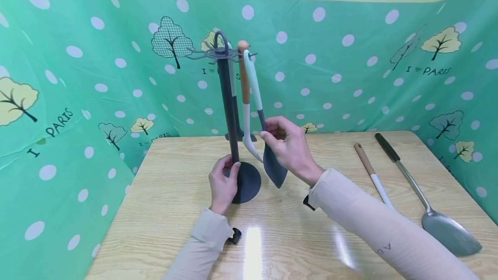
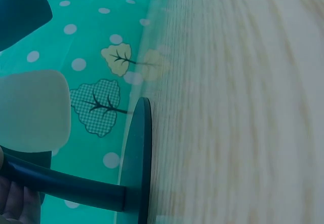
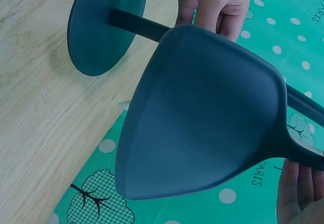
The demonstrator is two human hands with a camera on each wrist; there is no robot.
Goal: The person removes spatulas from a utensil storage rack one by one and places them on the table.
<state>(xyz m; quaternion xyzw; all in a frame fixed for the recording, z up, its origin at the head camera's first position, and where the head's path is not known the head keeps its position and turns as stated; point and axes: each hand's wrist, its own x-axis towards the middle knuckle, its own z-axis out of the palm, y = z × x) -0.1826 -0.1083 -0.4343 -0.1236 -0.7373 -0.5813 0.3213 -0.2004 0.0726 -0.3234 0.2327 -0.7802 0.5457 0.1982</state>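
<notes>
A dark utensil stand (image 1: 227, 107) with a round base (image 1: 250, 185) and a ring of hooks stands slightly tilted. Low on its pole, my left hand (image 1: 224, 183) grips it with thumb and fingers. My right hand (image 1: 289, 148) pinches the neck of a turner with a mint handle (image 1: 253, 81) and a broad dark blade (image 3: 202, 112). The turner's handle end is up at the hooks; whether it bears on one I cannot tell. Beside it hang a white utensil with a brown handle (image 1: 244, 81) and, partly behind the pole, another dark-headed, mint-handled utensil (image 1: 241, 135).
On the table's right lie a metal spatula (image 1: 451, 232) with a black handle and a brown-and-white handled utensil (image 1: 367, 163), its lower end hidden by my right sleeve. A green dotted cloth (image 1: 334, 55) surrounds the wooden table (image 1: 163, 185).
</notes>
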